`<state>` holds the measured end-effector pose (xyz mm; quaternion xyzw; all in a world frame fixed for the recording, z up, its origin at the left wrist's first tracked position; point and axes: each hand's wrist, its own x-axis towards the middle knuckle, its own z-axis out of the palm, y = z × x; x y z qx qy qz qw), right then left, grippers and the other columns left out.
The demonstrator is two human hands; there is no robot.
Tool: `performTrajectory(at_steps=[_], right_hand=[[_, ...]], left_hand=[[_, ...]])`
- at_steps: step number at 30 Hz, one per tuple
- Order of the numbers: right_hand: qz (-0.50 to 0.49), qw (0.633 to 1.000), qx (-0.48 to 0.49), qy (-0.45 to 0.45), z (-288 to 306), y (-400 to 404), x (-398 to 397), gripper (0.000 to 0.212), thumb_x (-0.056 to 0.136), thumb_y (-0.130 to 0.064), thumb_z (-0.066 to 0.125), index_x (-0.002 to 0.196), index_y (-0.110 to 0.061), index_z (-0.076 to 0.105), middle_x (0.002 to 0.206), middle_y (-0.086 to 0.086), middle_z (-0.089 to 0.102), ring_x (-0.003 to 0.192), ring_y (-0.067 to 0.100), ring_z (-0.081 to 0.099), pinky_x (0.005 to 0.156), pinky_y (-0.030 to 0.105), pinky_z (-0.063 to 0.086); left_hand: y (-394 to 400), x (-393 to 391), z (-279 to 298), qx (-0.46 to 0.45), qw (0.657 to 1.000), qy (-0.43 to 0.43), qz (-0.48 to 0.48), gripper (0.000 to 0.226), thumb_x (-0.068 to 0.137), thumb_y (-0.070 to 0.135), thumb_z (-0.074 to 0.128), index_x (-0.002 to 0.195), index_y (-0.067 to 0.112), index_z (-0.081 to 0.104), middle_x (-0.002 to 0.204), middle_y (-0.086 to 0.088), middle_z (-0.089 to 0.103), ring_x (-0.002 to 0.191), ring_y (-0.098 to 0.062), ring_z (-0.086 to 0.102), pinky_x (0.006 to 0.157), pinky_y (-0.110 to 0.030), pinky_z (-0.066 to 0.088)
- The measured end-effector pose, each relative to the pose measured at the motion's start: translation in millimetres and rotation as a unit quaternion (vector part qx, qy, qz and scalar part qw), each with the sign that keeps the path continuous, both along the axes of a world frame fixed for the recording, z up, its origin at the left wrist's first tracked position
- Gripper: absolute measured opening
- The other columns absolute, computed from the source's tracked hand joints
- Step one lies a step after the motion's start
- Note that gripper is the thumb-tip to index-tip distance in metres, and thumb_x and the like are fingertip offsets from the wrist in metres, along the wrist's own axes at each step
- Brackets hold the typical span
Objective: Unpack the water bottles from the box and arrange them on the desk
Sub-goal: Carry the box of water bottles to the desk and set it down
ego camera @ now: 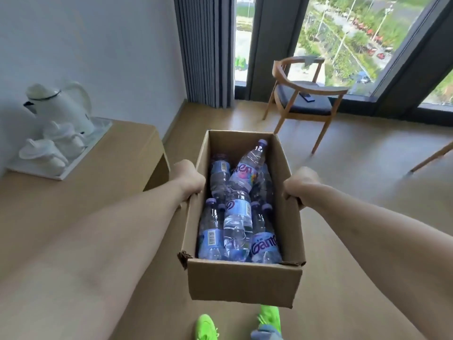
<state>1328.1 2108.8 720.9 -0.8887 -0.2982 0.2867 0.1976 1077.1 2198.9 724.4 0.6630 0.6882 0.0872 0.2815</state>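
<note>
An open brown cardboard box [242,280] hangs in the air in front of me, above the floor. Several clear water bottles [239,217] with blue labels and purple caps lie piled inside it. My left hand [187,179] grips the box's left wall at the rim, fingers curled over the edge. My right hand [300,184] grips the right wall the same way. The light wooden desk [81,192] stretches along the left, just beside the box.
On the desk's far end a white tray [61,176] carries a white kettle [62,107] and white cups [44,153]. A wooden chair [302,101] with a dark seat stands by the window ahead. Another chair leg [431,157] shows at right. Green shoes [208,327] are below.
</note>
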Motion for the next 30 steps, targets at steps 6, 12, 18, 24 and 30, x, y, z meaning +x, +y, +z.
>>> performTrajectory(at_steps=[6, 12, 18, 24, 30], right_hand=[[0.083, 0.994, -0.076, 0.003, -127.2, 76.6, 7.3, 0.005, 0.064, 0.003, 0.06, 0.066, 0.0, 0.062, 0.059, 0.017, 0.063, 0.031, 0.032, 0.059, 0.028, 0.032, 0.045], [0.221, 0.965, -0.142, -0.007, -262.6, 145.9, 0.8, 0.006, 0.066, -0.007, 0.052, 0.066, -0.01, 0.057, 0.069, 0.01, 0.06, 0.051, 0.029, 0.062, 0.031, 0.025, 0.045], [0.349, 0.914, -0.202, -0.043, -388.3, 204.8, -33.1, 0.013, 0.073, -0.009, 0.056, 0.062, -0.013, 0.05, 0.068, 0.004, 0.052, 0.071, 0.033, 0.063, 0.058, 0.031, 0.052], [0.433, 0.875, -0.199, -0.09, -514.1, 250.5, -69.6, 0.015, 0.075, -0.011, 0.063, 0.066, -0.011, 0.051, 0.071, 0.006, 0.053, 0.075, 0.033, 0.061, 0.062, 0.031, 0.05], [0.512, 0.83, -0.18, -0.131, -617.6, 272.2, -101.5, 0.008, 0.077, -0.01, 0.063, 0.077, -0.01, 0.055, 0.083, 0.012, 0.06, 0.081, 0.036, 0.063, 0.064, 0.032, 0.05]], left_hand=[[35.1, -2.0, -136.6, -0.098, 0.99, 0.032, 0.099, 0.007, 0.067, 0.006, 0.062, 0.071, 0.004, 0.067, 0.073, -0.011, 0.066, 0.063, -0.03, 0.064, 0.045, -0.022, 0.042], [30.5, -10.6, -274.7, -0.156, 0.959, 0.06, 0.227, 0.02, 0.074, 0.004, 0.06, 0.06, 0.006, 0.046, 0.067, -0.009, 0.053, 0.054, -0.024, 0.049, 0.048, -0.026, 0.036], [21.4, -24.6, -407.7, -0.2, 0.916, 0.042, 0.345, 0.018, 0.074, 0.004, 0.061, 0.064, 0.003, 0.047, 0.079, -0.019, 0.062, 0.073, -0.035, 0.06, 0.061, -0.033, 0.045], [14.7, -29.3, -530.1, -0.216, 0.87, 0.025, 0.442, 0.016, 0.074, 0.009, 0.066, 0.068, 0.003, 0.052, 0.081, -0.019, 0.065, 0.081, -0.038, 0.064, 0.064, -0.033, 0.045], [2.5, -26.1, -631.4, -0.221, 0.83, 0.007, 0.511, 0.019, 0.071, 0.012, 0.065, 0.061, 0.008, 0.049, 0.074, -0.016, 0.066, 0.077, -0.037, 0.067, 0.063, -0.031, 0.047]])
